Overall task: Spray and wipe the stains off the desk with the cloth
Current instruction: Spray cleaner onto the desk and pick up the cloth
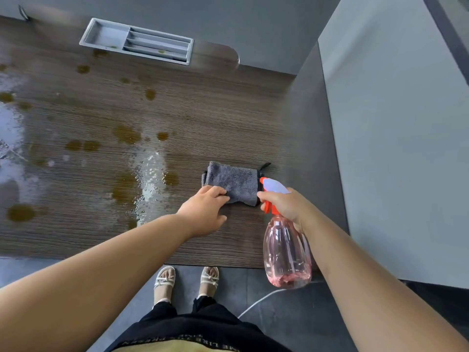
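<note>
The left hand curls its fingers over the near edge of the cloth, which lies on the desk beside the wet stains, likely ready to wipe, while the right hand wraps round the bottle to spray.

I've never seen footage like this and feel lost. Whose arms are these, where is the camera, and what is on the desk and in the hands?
There is no machine here. A person wears a camera on their head, and this single picture looks down past their own bare arms. The left hand curls its fingers onto the near corner of a folded grey cloth lying on the wooden desk. The right hand holds a pink spray bottle by its neck, at the orange trigger. Brown stains dot the desk, with a wet patch among them. A grey tray sits at the back. Below are the person's sandals.
</note>
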`<action>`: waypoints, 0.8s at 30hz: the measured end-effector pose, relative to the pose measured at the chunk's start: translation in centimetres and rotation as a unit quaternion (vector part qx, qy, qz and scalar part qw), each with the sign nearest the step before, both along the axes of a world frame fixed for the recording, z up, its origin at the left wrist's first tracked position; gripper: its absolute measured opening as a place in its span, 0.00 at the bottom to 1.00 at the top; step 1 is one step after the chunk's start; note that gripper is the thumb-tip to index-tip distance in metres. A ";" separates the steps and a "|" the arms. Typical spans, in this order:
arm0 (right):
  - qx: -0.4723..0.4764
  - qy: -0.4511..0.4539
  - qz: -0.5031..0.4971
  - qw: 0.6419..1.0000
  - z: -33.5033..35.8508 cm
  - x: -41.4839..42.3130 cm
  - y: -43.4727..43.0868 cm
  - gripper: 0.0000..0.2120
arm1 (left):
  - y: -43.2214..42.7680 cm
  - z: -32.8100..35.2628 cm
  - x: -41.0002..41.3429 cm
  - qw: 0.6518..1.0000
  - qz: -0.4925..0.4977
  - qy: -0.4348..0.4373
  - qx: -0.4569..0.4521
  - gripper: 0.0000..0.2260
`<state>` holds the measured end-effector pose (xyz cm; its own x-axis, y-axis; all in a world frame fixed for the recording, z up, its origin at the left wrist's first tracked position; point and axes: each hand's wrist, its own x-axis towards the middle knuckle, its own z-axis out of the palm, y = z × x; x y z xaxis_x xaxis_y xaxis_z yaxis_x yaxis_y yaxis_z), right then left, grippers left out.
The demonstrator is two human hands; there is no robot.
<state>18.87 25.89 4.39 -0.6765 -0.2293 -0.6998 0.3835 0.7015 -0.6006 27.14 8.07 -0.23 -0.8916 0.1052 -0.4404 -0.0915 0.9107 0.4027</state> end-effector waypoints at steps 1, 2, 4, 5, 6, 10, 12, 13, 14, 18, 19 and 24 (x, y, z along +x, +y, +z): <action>-0.002 -0.001 0.000 1.000 0.0 -0.1 0.0 0.08 | 0.0 0.0 0.0 1.000 -0.002 0.000 -0.003 0.25; 0.004 -0.001 0.001 1.000 0.0 -0.2 0.0 0.09 | 0.0 -0.1 0.0 1.000 -0.004 0.001 -0.004 0.25; 0.023 -0.005 0.010 1.000 -0.3 -0.1 0.3 0.12 | 0.0 -0.1 0.0 1.000 -0.002 0.001 -0.004 0.25; 0.034 -0.012 0.015 0.999 -0.6 0.0 0.6 0.15 | 0.0 -0.2 0.0 1.000 0.001 0.000 -0.003 0.25; 0.045 -0.020 0.019 0.999 -0.8 0.2 0.9 0.18 | 0.0 -0.2 0.0 1.000 0.003 -0.002 -0.002 0.25; 0.040 -0.018 0.060 0.997 -0.4 1.1 2.1 0.22 | 0.1 0.0 0.0 1.000 0.003 -0.009 -0.005 0.25; 0.023 -0.008 0.070 0.997 0.1 1.4 2.4 0.22 | 0.1 0.3 -0.2 1.000 0.003 -0.014 -0.010 0.25; 0.014 -0.005 0.070 0.997 0.2 1.5 2.4 0.22 | 0.2 0.4 -0.4 1.000 0.002 -0.016 -0.014 0.25; 0.006 -0.003 0.070 0.998 0.2 1.6 2.5 0.22 | 0.3 0.5 -0.6 1.000 -0.001 -0.018 -0.019 0.24; -0.016 0.006 0.061 0.998 0.3 1.3 2.3 0.24 | 0.5 1.0 -1.0 0.999 -0.006 -0.023 -0.029 0.24; -0.021 0.009 0.063 0.998 0.3 1.2 2.2 0.25 | 0.5 1.0 -1.0 0.999 -0.005 -0.024 -0.029 0.24; -0.013 0.001 0.063 0.998 -0.1 1.2 2.2 0.20 | 0.5 1.2 -0.9 0.999 -0.010 -0.029 -0.031 0.24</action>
<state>20.04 28.06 4.33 -0.6432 -0.3304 -0.6908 0.2924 0.7278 -0.6203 26.28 8.54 0.98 -0.8621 0.0931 -0.4981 -0.0953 0.9356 0.3399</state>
